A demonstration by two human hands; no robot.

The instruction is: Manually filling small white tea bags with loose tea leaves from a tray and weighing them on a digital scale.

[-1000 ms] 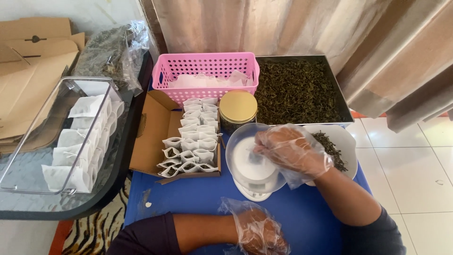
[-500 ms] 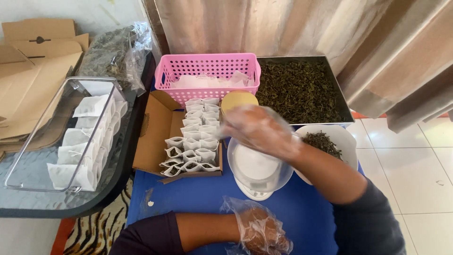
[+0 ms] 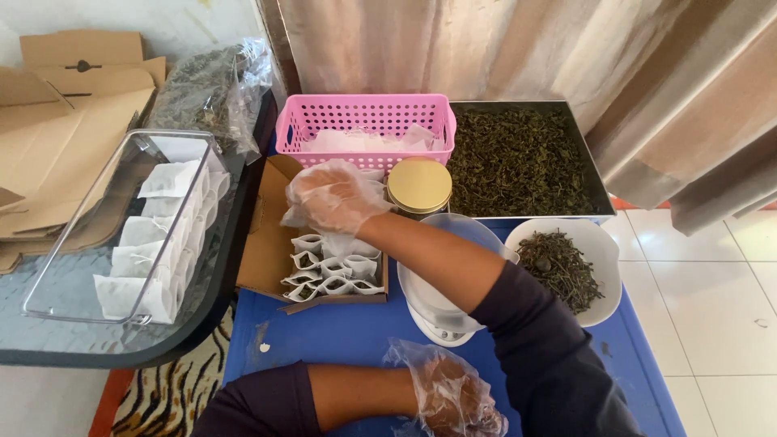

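Note:
My right hand (image 3: 336, 198), in a clear plastic glove, reaches left across the table. It hovers over a row of small white empty tea bags (image 3: 328, 271) standing in a flat cardboard box (image 3: 271, 243). Its fingers are spread and point down onto the bags at the back of the row. My left hand (image 3: 449, 396), also gloved, rests low on the blue table (image 3: 340, 340) with its fingers curled; whether it holds anything is hidden. My right forearm crosses over a white kitchen scale with a bowl (image 3: 433, 311).
A white bowl of dried leaves (image 3: 566, 267) stands to the right, and a dark tray of leaves (image 3: 522, 158) lies behind it. A gold-lidded jar (image 3: 418, 186) and a pink basket (image 3: 364, 121) stand at the back. At left, a clear bin of filled bags (image 3: 137, 235) sits on a glass table.
My right hand has moved from above the scale, up and to the left, to the box of tea bags. My left hand has stayed in place.

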